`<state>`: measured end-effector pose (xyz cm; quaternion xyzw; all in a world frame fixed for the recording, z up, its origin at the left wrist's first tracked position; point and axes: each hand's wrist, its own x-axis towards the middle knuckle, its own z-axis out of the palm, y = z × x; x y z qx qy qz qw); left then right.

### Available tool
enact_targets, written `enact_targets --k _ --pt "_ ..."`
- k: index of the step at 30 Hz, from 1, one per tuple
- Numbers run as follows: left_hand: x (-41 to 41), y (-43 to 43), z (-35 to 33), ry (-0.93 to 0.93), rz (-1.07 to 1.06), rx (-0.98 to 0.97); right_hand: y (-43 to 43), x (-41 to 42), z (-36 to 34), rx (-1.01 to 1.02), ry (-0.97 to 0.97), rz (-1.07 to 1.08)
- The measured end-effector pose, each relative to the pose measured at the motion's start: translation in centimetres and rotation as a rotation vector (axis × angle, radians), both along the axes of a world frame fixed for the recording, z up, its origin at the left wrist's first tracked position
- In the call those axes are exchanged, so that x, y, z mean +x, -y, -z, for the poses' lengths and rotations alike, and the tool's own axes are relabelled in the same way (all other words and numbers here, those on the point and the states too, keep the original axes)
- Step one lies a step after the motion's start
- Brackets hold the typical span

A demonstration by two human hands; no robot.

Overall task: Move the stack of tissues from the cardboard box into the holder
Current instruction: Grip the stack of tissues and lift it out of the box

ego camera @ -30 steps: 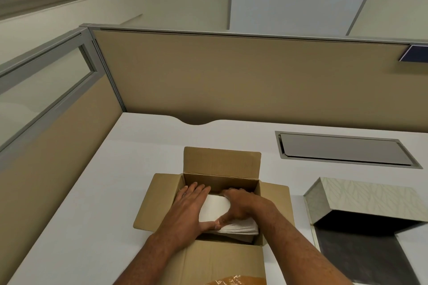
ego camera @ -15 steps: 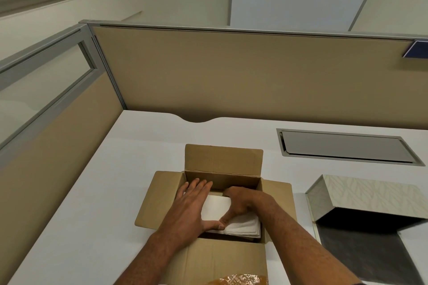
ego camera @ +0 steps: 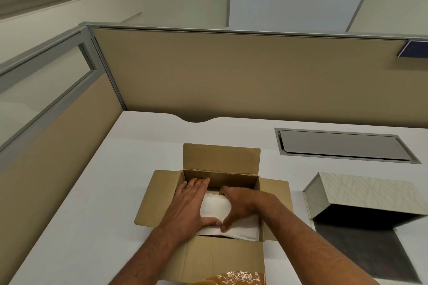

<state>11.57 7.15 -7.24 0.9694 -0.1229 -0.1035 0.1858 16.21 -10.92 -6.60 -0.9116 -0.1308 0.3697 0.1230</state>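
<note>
An open cardboard box point(ego camera: 159, 196) stands on the white desk with its four flaps spread. Inside it lies a white stack of tissues point(ego camera: 215, 209). My left hand point(ego camera: 188, 203) lies flat over the stack's left part, fingers reaching the far wall of the box. My right hand point(ego camera: 240, 203) covers the right part, its thumb pressing the stack's near edge close to my left thumb. Both hands clasp the stack between them. The holder point(ego camera: 361, 194), pale with a leaf pattern, stands open to the right of the box, its dark inside showing.
A grey cable hatch point(ego camera: 342, 146) is set into the desk behind the holder. Beige partition walls point(ego camera: 231, 76) close the desk at the back and left. A crinkled amber plastic piece point(ego camera: 234, 277) lies on the near flap.
Both hands have slid a little further into the box over the stack. The stack stays inside the box.
</note>
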Motion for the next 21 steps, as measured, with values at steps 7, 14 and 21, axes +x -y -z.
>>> enact_targets --k 7,14,21 --pt "0.0 0.2 -1.0 0.000 0.048 0.028 1.0 -1.7 -0.5 0.053 0.200 -0.082" --pt "0.7 -0.2 -1.1 0.016 0.134 0.104 1.8 -3.7 -0.3 0.139 0.510 -0.133" --pt "1.2 -0.1 -0.3 0.107 0.145 0.241 2.3 -4.8 0.1 0.098 0.673 -0.153"
